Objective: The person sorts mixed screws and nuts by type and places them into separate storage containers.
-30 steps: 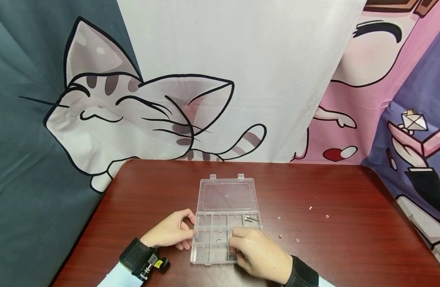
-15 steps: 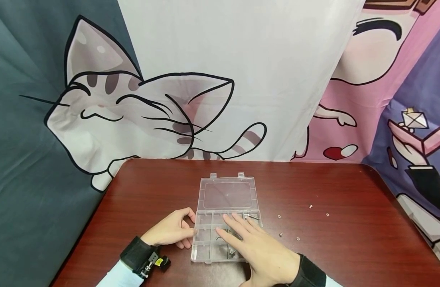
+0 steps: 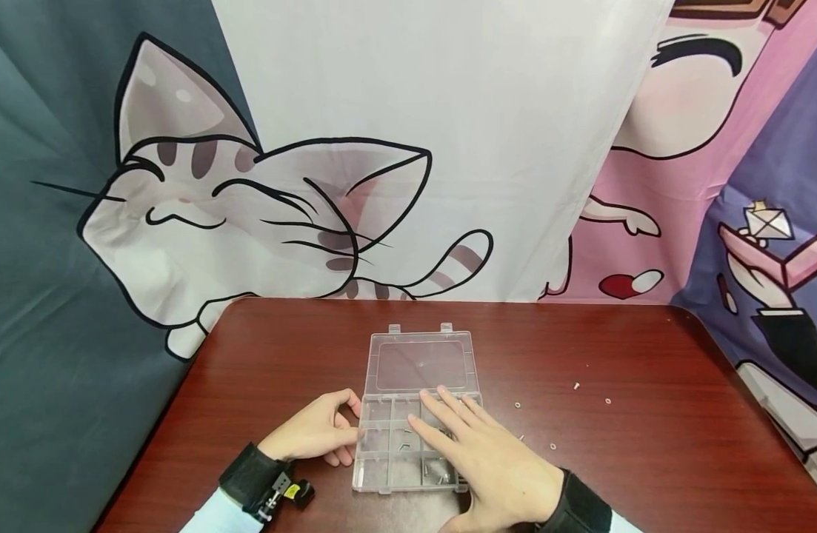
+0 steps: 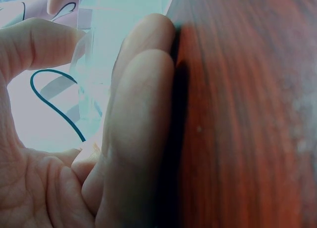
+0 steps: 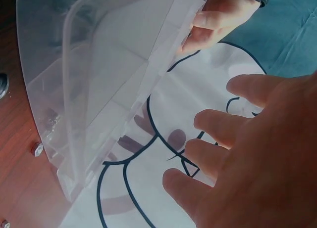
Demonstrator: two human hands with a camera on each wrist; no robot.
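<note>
A clear plastic compartment box (image 3: 371, 485) lies on the table with its lid (image 3: 421, 363) folded back. My left hand (image 3: 315, 429) grips the box's left edge, thumb on the wall and fingers curled beside it. In the left wrist view, the translucent box wall (image 4: 94, 55) shows between thumb and fingers. Over the box's right half spreads my right hand (image 3: 491, 463), palm down, fingers apart and holding nothing. Small metal hardware (image 3: 438, 468) sits in a front compartment, and the right hand hides the compartments beneath it.
Right of the box, a tiny screw (image 3: 577, 386) and several small rings (image 3: 608, 400) lie scattered on the brown wooden table (image 3: 281, 348). Behind the table's far edge hangs a printed cloth (image 3: 355, 74) with a cartoon cat.
My right hand, earlier curled with fingertips down in the front right compartments, has lifted and spread its fingers over the box. The left hand has stayed at the box's edge.
</note>
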